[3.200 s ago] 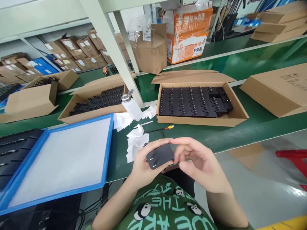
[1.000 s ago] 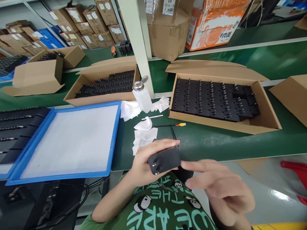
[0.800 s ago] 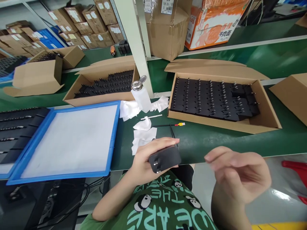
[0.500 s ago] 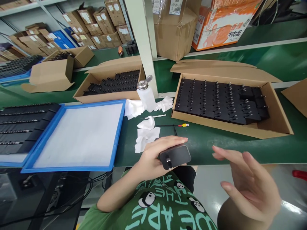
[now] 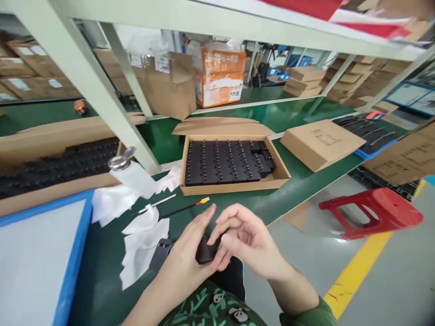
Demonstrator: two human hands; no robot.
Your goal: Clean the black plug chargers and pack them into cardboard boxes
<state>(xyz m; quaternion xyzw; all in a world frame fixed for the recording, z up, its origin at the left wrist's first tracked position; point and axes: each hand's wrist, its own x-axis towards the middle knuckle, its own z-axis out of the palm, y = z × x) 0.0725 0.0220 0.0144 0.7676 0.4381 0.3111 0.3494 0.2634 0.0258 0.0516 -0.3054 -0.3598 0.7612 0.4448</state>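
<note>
A small black plastic charger is held low in the middle of the frame, just over the near edge of the green desk. It is gripped by both hands — the left hand is wrapped under it and the right hand is curled over its top. Most of it is hidden, so which way it points cannot be told. Soft white wipes lie crumpled to the left. Higher up sits a flat cardboard box — full of smooth black chargers in rows.

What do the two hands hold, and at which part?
A small black plastic charger, gripped between left hand and right hand by its body; exact sides hidden.
</note>
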